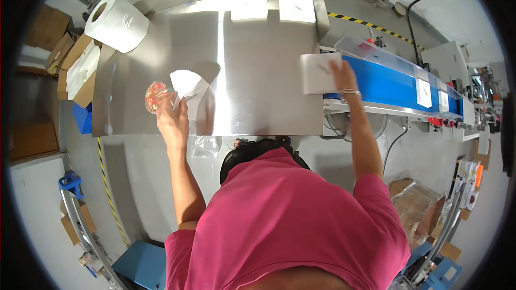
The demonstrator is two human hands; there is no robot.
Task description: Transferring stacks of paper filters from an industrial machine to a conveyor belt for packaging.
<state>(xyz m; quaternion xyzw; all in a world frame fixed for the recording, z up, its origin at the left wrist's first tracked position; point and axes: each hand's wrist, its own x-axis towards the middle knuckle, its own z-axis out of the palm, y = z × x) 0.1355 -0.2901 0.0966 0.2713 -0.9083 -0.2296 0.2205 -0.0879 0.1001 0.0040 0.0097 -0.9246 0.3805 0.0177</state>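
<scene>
Seen from above, a person in a pink shirt (290, 220) leans over a shiny steel table (252, 75), both bare arms stretched out. The left hand (172, 118) rests on the table near its left front edge, fingers curled around a crumpled white sheet (188, 83), paper or thin film, that stands up from the surface; just to the left of the fingertips, touching or nearly so, lies a small round clear packet with red speckled contents (155, 95). The right hand (344, 78) reaches to the table's right edge, fingers spread flat on a white rectangular card or pouch (318, 72) that straddles the gap between the table and a blue conveyor belt (389, 83); it presses rather than grips. More white pieces (426, 92) ride farther down the belt, and two white rectangles (274, 5) lie at the table's far edge. A large roll of white paper (117, 19) sits at the far left corner, with cardboard boxes (72, 59) beyond. As a judgement, the white piece could tip into the gap beside the belt if released half on, and the round packet, close to the edge, could be nudged off by the left wrist
</scene>
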